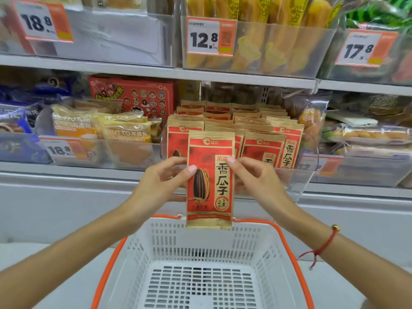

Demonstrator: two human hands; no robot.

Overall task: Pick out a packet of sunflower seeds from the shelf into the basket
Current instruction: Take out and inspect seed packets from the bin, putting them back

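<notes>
The left hand (165, 175) has its thumb laid across the front of a red and gold sunflower seed packet (210, 179) at the packet's left edge, with the other fingers curled behind it, so the edge is pinched between them. The right hand (252, 177) mirrors this on the right edge: the thumb tip presses the front near the upper third, and the remaining fingers fold round behind the packet. Held between both hands, the packet stands upright and faces the camera, showing a dark striped seed and large black characters on its front. Its lower seam hangs just above the far rim of a white plastic shopping basket (156, 248) with an orange handle (111, 264); the packet is not inside the basket. A red string bracelet (323, 246) with a gold bead circles the right wrist. Directly behind the hands, a clear shelf bin (296, 181) holds rows of matching seed packets (263, 139) standing upright. To the left of that bin lie yellow bread packs (100, 128) behind an 18.8 price tag (63, 150), with a red box (133, 94) further back. On the shelf above, a 12.8 price tag (210, 36) fronts a bin of long yellow pastry sticks (278, 30).
</notes>
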